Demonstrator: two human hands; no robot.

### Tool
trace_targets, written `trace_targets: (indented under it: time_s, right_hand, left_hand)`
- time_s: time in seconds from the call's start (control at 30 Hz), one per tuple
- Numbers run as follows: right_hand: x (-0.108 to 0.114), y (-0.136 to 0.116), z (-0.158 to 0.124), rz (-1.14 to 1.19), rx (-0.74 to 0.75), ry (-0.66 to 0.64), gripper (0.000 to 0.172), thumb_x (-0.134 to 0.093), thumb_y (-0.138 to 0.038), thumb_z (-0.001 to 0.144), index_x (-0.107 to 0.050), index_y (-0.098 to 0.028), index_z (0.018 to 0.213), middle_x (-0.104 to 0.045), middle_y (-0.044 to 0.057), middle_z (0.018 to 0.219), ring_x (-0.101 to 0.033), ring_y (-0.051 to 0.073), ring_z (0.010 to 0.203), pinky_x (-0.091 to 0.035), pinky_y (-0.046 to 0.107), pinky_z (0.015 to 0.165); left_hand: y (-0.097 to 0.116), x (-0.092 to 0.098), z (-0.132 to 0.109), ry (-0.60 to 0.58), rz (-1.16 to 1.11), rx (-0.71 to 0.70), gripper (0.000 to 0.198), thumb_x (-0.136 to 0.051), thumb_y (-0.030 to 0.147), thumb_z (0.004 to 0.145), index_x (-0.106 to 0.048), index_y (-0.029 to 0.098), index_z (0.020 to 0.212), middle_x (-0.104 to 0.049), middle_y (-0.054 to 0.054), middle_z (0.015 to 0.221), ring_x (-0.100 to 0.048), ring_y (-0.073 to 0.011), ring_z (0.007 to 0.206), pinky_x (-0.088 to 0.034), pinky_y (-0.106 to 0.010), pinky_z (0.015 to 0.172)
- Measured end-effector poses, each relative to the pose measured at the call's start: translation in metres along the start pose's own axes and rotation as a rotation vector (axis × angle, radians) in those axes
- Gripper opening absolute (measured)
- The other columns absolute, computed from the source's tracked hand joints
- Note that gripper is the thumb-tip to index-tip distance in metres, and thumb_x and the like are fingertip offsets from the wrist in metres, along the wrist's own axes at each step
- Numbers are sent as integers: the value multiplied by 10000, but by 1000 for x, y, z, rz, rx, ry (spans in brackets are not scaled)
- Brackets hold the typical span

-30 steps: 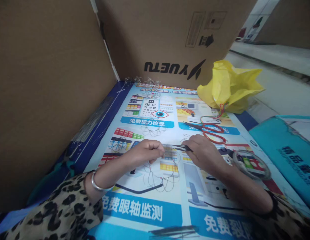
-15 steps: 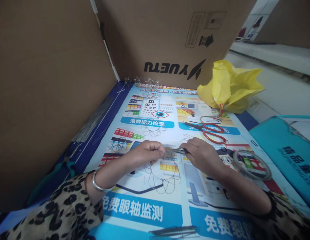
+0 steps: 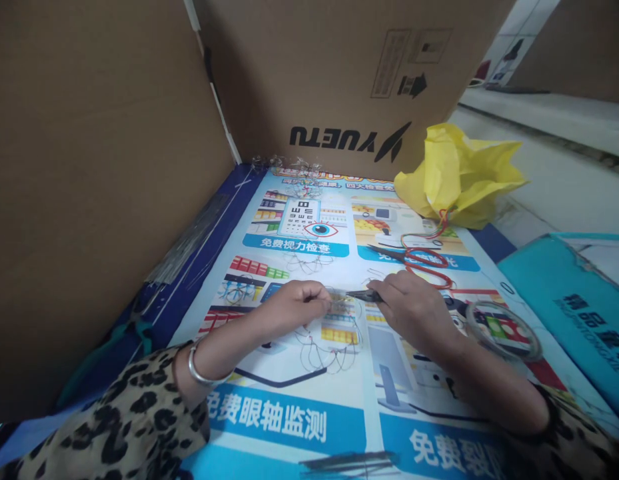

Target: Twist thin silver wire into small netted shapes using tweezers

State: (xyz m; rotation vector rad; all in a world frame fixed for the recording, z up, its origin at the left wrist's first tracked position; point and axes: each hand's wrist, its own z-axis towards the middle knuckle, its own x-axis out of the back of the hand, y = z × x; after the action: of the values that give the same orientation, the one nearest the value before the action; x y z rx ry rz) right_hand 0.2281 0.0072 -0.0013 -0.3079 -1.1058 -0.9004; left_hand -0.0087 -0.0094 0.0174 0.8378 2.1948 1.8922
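Fingers pinched, my left hand [image 3: 302,305] holds a piece of thin looped wire [image 3: 334,350]. Its fine loops hang below the fingertips over the printed sheet. My right hand [image 3: 414,308] is closed around a pair of pointed pliers [image 3: 364,295], mostly hidden in the palm. The dark plier tips point left and sit just right of my left fingertips, close to the wire; whether they touch it I cannot tell. Red-handled scissors [image 3: 424,259] lie just beyond my right hand. A coil of clear line [image 3: 504,330] rests beside my right forearm.
Cardboard walls [image 3: 339,73] stand at the back and left. A yellow bag [image 3: 454,177] sits at the back right, near a teal box [image 3: 569,300]. Straight wires [image 3: 186,243] and teal-handled pliers [image 3: 124,333] lie at left. Dark wires [image 3: 349,461] lie in front; wire pieces [image 3: 304,167] lie at back.
The pliers have moved slightly right, away from my left fingertips, and their tips show more clearly. The hanging wire loops have shifted up a little. My left hand stays almost still.
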Motion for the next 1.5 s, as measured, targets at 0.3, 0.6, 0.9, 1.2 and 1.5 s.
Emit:
trace_targets:
  time_s: [0.3,0.6,0.9,1.2,1.5]
  right_hand:
    - [12,-2,6,-167,7,-21,160,-495,-146,818,-653,-171,827,-565,37,657,-457,193,677,-272,314,628]
    - [16,-8,5,-120,-82,-220,121,-509,-152,805,-624,-184,786,-604,44,712,-508,195,704,-285,307,627]
    - [8,-15,7,13,-196,-300,150,-482,-223,840,-625,-196,809,-637,39,771,-559,190,763,-337,283,624]
    - [3,-11,4,50,-212,-288,175,-465,-259,858,-629,-200,843,-640,38,788,-558,186,788,-356,277,645]
    - [1,-9,2,38,-199,-270,170,-466,-232,849,-633,-205,857,-635,38,784,-552,190,786,-357,283,645]
  left_hand:
    - [-1,-13,0,216,125,-63,139,-457,228,773,-534,169,673,-452,53,550,-403,-84,518,-329,-198,513]
    - [-5,-25,-3,395,190,-93,170,-407,214,810,-499,176,672,-498,30,625,-457,-113,615,-354,-230,588]
    - [-9,-28,0,410,185,-104,145,-403,209,831,-499,184,725,-487,36,623,-466,-121,614,-364,-237,593]
    - [-16,-28,0,399,270,-182,219,-505,162,774,-507,178,992,-511,-58,976,-506,-179,893,-432,-332,819]
    - [-6,-16,2,498,467,-329,248,-585,151,747,-530,190,985,-530,-71,1090,-455,-216,1092,-355,-375,959]
